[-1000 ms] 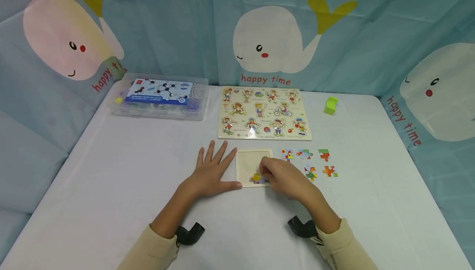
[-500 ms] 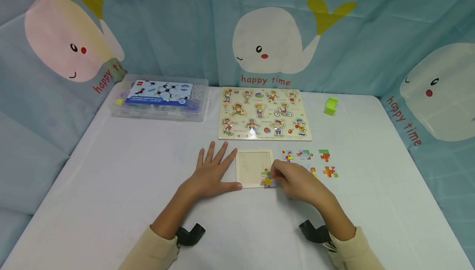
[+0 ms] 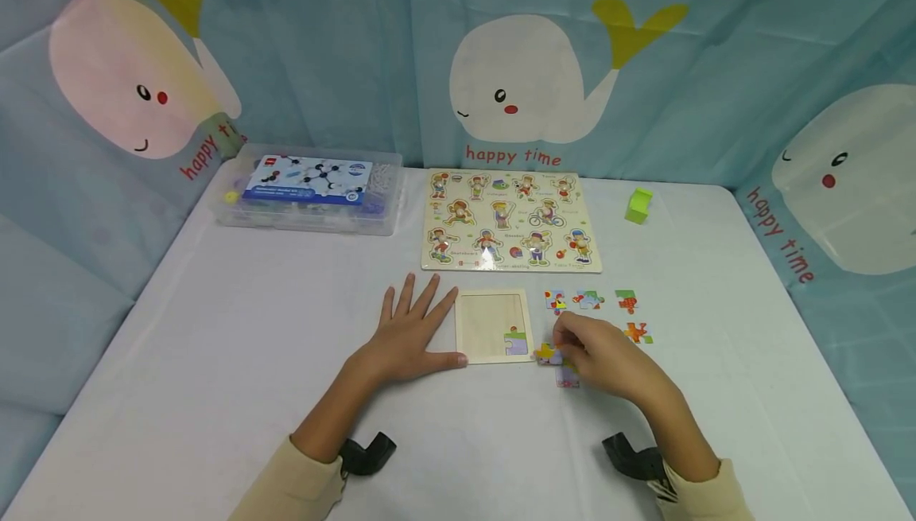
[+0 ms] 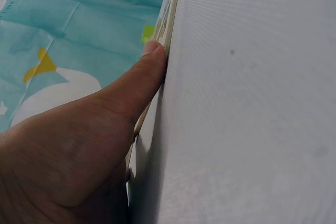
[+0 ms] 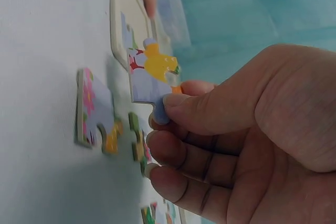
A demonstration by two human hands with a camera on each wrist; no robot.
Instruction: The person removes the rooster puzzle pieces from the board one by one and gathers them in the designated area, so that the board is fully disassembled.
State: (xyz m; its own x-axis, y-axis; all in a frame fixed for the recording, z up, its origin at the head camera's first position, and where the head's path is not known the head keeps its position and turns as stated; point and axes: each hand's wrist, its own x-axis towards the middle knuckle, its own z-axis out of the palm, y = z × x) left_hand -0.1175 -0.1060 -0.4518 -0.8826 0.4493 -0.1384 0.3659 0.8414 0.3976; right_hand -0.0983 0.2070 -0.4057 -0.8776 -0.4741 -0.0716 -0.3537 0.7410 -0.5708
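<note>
My right hand pinches a yellow and lilac puzzle piece between thumb and fingers, just off the right side of a shallow wooden puzzle tray. One green and lilac puzzle piece lies in the tray's lower right corner. Below the held piece, a lilac piece with pink flowers lies on the cloth, partly covered by my right hand in the head view. My left hand lies spread on the table, with the thumb and index fingertip at the tray's left edge.
Several loose puzzle pieces lie to the right of the tray, some hidden behind the right hand. Behind the tray lies a larger picture board. A clear plastic case stands at the back left, a green block at the back right.
My right hand has moved right, out of the tray, carrying the yellow and lilac piece. The green and lilac piece in the tray's corner now shows. The left hand has stayed put.
</note>
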